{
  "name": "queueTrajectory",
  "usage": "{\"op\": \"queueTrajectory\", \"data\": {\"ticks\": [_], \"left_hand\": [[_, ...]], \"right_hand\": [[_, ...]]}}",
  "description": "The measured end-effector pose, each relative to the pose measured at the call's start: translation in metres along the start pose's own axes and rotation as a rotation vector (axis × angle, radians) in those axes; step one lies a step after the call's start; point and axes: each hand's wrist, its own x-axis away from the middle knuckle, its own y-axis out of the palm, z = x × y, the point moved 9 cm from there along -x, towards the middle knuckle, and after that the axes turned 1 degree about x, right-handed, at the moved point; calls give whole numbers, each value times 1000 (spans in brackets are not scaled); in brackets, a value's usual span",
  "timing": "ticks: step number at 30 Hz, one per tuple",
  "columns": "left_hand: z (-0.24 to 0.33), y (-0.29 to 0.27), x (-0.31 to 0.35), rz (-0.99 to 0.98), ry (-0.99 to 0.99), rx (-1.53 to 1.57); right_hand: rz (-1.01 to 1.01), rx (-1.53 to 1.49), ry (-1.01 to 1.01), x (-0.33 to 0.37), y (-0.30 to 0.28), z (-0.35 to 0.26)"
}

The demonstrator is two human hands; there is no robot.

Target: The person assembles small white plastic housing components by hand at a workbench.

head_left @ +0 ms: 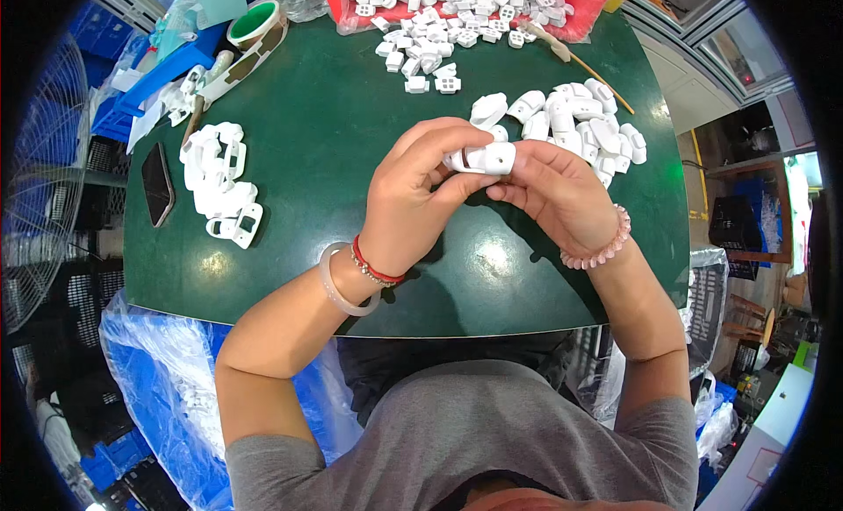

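Above our green tabletop point(320, 103), we hold one white piece point(493, 158), left hand point(407, 192) and right hand point(571, 197) each pinched closed on an end, apparently at a handling step whose next move calls for steady control.

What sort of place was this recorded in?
Probably a small assembly workshop or factory: similar white plastic parts are heaped on a green worktable, and many smaller white pieces lie in and in front of a red container.
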Motion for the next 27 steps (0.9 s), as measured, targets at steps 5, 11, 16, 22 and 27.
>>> {"op": "queueTrajectory", "data": {"ticks": [5, 11, 16, 22, 27], "left_hand": [[1, -3, 0, 8, 16, -88], [-4, 7, 0, -108, -182, 212], [-39, 14, 12, -181, -563, 545], [-39, 15, 12, -170, -574, 581], [-40, 14, 11, -190, -562, 539]], "right_hand": [[26, 28, -103, 1, 5, -4], [95, 86, -132, 0, -2, -8], [104, 121, -185, 2, -1, -18], [56, 140, -123, 1, -5, -16], [20, 140, -130, 1, -1, -18]]}}
